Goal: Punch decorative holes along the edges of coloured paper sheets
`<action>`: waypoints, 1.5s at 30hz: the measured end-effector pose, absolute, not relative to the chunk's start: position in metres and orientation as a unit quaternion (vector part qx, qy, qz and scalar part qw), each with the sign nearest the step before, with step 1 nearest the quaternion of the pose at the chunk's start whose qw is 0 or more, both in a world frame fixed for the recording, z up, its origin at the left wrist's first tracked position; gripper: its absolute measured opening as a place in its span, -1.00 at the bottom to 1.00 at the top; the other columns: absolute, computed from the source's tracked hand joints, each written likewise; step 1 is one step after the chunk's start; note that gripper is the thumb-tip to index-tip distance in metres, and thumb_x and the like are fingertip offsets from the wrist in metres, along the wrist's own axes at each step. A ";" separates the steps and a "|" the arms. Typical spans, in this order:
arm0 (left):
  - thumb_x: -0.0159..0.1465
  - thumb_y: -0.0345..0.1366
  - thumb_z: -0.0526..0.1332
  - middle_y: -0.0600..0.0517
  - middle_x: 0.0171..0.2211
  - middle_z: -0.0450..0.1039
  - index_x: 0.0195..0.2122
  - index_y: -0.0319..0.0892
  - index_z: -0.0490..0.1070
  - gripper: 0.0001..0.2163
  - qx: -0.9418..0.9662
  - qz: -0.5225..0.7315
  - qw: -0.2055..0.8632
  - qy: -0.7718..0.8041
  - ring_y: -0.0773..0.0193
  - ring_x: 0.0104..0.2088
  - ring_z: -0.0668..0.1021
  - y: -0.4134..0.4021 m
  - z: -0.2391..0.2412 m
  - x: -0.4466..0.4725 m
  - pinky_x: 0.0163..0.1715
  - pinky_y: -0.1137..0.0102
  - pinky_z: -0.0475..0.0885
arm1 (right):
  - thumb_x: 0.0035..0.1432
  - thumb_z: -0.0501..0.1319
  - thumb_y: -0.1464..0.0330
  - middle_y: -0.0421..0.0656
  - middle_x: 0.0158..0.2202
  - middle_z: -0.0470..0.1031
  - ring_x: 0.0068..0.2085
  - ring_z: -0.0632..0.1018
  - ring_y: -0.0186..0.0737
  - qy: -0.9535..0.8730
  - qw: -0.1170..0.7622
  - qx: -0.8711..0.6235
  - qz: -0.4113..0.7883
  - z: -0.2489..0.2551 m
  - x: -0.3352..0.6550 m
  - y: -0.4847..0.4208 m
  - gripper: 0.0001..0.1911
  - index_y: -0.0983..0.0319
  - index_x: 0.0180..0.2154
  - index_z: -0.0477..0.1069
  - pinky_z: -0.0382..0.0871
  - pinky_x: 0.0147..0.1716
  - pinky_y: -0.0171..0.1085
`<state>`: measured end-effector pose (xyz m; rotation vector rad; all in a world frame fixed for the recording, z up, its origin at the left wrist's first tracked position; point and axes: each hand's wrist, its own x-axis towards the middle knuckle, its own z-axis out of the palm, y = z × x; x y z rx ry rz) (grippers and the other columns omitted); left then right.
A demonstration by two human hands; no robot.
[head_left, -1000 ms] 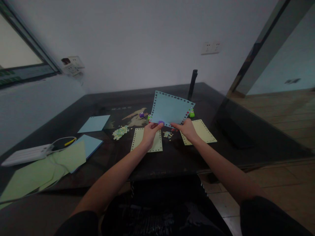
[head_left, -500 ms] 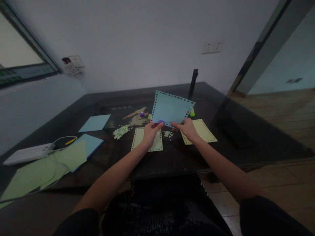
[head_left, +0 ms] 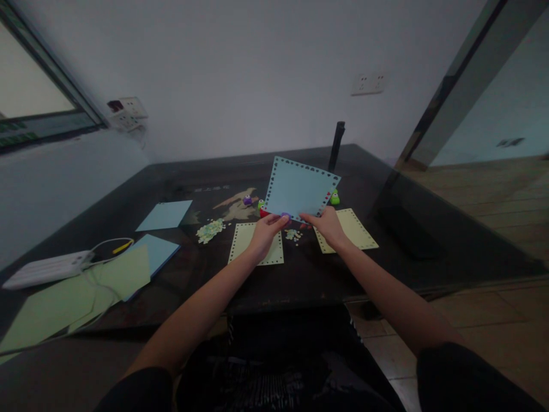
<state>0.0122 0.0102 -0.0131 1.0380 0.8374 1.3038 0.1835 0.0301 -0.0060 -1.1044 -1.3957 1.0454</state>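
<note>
Left hand [head_left: 262,234] pinched the purple punch [head_left: 286,216] on the blue sheet [head_left: 299,189], and it'd slid along the bottom edge toward the right hand [head_left: 328,226] gripping that same edge. The sheet was tilted up over the desk [head_left: 300,274].

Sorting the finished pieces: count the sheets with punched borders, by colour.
Blue: 1, the blue sheet, gripped by the right hand; the left hand holds a purple punch at its edge.
Yellow: 2, the left yellow sheet and right yellow sheet, flat on the table.
Total: 3
</note>
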 end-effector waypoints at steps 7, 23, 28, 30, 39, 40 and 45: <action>0.01 -0.21 0.37 -0.08 -0.30 0.55 -0.29 -0.26 0.51 -0.73 0.502 0.508 0.577 0.395 0.25 -0.27 0.54 0.009 -0.012 0.007 -0.09 0.29 0.36 | -0.18 0.35 0.25 -0.07 -0.50 0.54 -0.57 0.50 -0.23 -0.547 0.543 -0.455 0.446 -0.008 0.187 0.036 -0.73 0.31 -0.45 0.45 0.34 -0.58 -0.30; 0.24 -0.09 0.10 -0.09 -0.26 0.55 -0.07 -0.25 0.45 -0.62 0.701 0.388 0.356 0.481 0.21 -0.28 0.55 0.022 -0.033 0.006 -0.25 0.35 0.42 | -0.21 0.37 0.27 -0.11 -0.54 0.52 -0.60 0.48 -0.28 -0.529 0.561 -0.454 0.446 -0.005 0.189 0.037 -0.73 0.32 -0.46 0.43 0.31 -0.59 -0.31; 0.25 -0.10 0.08 -0.08 -0.26 0.54 -0.09 -0.26 0.46 -0.62 0.684 0.397 0.390 0.472 0.26 -0.34 0.52 0.019 -0.026 0.007 -0.41 0.43 0.37 | -0.20 0.36 0.27 -0.12 -0.52 0.52 -0.61 0.48 -0.29 -0.526 0.569 -0.448 0.446 -0.007 0.189 0.039 -0.73 0.32 -0.45 0.44 0.31 -0.61 -0.34; 0.25 -0.12 0.07 -0.10 -0.25 0.53 -0.14 -0.29 0.48 -0.64 0.649 0.414 0.448 0.455 0.31 -0.40 0.49 0.019 -0.024 0.009 -0.45 0.45 0.33 | -0.20 0.36 0.27 -0.13 -0.53 0.52 -0.60 0.49 -0.29 -0.527 0.570 -0.446 0.446 -0.008 0.189 0.039 -0.73 0.31 -0.44 0.44 0.31 -0.62 -0.35; 0.23 -0.08 0.11 -0.13 -0.32 0.52 -0.13 -0.31 0.41 -0.63 0.503 0.450 0.636 0.373 0.42 -0.52 0.39 0.020 -0.024 0.010 -0.54 0.49 0.21 | -0.17 0.34 0.28 -0.14 -0.55 0.51 -0.59 0.49 -0.27 -0.540 0.564 -0.449 0.435 -0.009 0.191 0.040 -0.75 0.30 -0.43 0.43 0.35 -0.59 -0.32; 0.22 -0.08 0.13 -0.13 -0.30 0.51 -0.13 -0.30 0.40 -0.63 0.513 0.443 0.631 0.377 0.42 -0.52 0.39 0.020 -0.024 0.009 -0.53 0.49 0.21 | -0.17 0.34 0.28 -0.14 -0.53 0.51 -0.59 0.49 -0.27 -0.540 0.564 -0.448 0.436 -0.009 0.190 0.040 -0.74 0.30 -0.42 0.44 0.36 -0.58 -0.31; 0.17 -0.23 0.23 -0.05 -0.29 0.49 -0.16 -0.24 0.39 -0.74 0.670 0.399 0.440 0.444 0.34 -0.41 0.44 0.018 -0.022 0.007 -0.38 0.43 0.30 | -0.18 0.34 0.28 -0.09 -0.48 0.53 -0.58 0.50 -0.26 -0.529 0.560 -0.459 0.442 -0.007 0.190 0.038 -0.73 0.31 -0.40 0.43 0.35 -0.58 -0.31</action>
